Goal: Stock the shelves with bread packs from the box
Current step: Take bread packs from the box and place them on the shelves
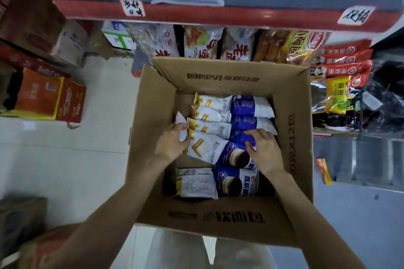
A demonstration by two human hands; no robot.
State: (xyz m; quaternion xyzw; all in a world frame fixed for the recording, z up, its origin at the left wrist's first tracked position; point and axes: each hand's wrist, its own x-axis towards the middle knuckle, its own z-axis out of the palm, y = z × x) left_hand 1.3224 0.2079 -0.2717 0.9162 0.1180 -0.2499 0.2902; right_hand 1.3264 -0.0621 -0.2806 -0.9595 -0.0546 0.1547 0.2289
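I have both hands down in the cardboard box (218, 76): my left hand (172, 142) pinches the end seam of a white-and-gold bread pack (207, 146), my right hand (264, 150) curls over the neighbouring blue bread pack (236, 153). These look light, soft and slippery, so I'd hold the sealed ends, not the loaf.

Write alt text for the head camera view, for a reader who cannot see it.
Seen from above, a person's two hands reach into an open cardboard box of bread packs: the left hand grips a white and yellow pack, the right hand a blue pack. Beyond the box, store shelves hold more packaged bread.
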